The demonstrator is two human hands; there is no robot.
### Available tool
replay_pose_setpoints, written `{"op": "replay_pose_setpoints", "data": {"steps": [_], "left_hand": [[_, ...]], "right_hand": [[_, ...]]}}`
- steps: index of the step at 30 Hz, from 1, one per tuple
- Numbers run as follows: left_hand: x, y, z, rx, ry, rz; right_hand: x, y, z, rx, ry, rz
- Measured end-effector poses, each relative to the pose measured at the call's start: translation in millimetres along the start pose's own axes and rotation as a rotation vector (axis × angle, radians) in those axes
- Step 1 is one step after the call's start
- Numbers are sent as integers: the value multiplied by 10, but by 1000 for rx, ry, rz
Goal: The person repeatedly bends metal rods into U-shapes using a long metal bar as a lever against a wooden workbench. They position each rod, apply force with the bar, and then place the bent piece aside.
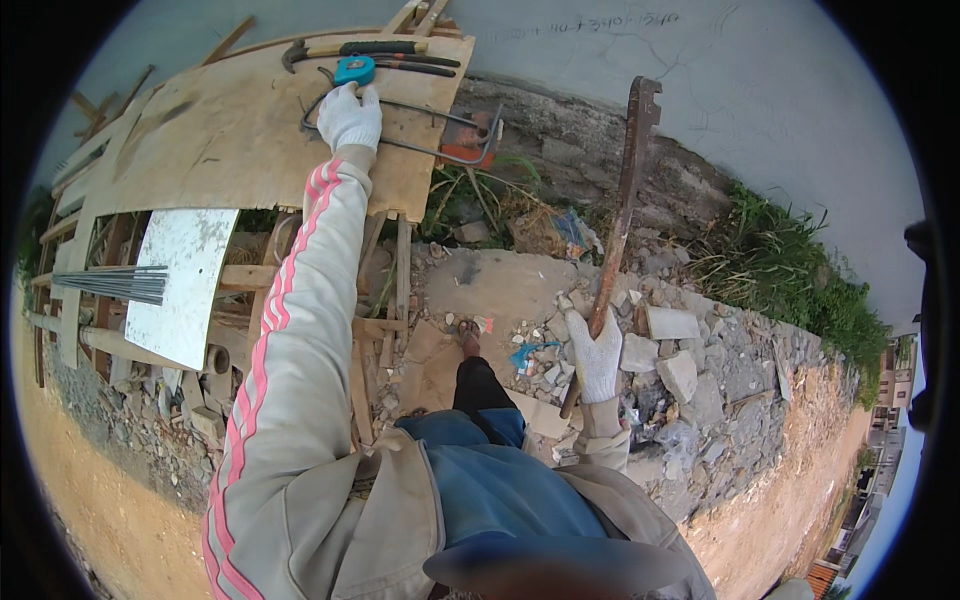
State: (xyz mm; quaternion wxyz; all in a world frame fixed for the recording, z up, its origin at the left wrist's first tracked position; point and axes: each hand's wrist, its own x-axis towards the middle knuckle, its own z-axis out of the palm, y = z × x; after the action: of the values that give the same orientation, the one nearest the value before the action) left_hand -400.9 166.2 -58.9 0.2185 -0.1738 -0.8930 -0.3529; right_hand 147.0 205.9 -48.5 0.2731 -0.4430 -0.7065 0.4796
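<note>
My left hand [350, 118], in a white glove, reaches over a wooden board. Its fingers are closed at the near edge of a teal tape measure [355, 70]. Just beyond lie a claw hammer [352, 48] with a black-and-yellow handle and a dark long-handled tool [415, 64]. A bent steel rod [405, 105] passes by the left hand and sticks out past the board's right edge. My right hand [597, 355], also gloved, is wrapped round a long rusty steel bar [625, 200] with a notched head, held tilted with that head away from me.
The plywood-topped workbench [220, 125] stands against a grey wall [760, 110]. A white sheet [185, 285] with several thin steel rods [115, 284] lies on its left frame. An orange-red block [467, 138] is by the bench's corner. Broken concrete [680, 375] and weeds [775, 260] cover the right side.
</note>
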Motion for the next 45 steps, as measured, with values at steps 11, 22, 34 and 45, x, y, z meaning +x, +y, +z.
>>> {"op": "replay_pose_setpoints", "data": {"steps": [11,22,34,45], "left_hand": [[113,-148,-420,523,-185,-299],[426,-583,-644,118,-158,-487],[395,1127,-1429,-1033,305,-90],[131,2088,-1744,-1213,120,33]], "right_hand": [[3149,-478,1187,34,-367,-265],[3780,-892,1673,348,-731,7],[3530,-1204,1187,206,-453,-321],[2486,-1364,1125,323,-815,-269]]}}
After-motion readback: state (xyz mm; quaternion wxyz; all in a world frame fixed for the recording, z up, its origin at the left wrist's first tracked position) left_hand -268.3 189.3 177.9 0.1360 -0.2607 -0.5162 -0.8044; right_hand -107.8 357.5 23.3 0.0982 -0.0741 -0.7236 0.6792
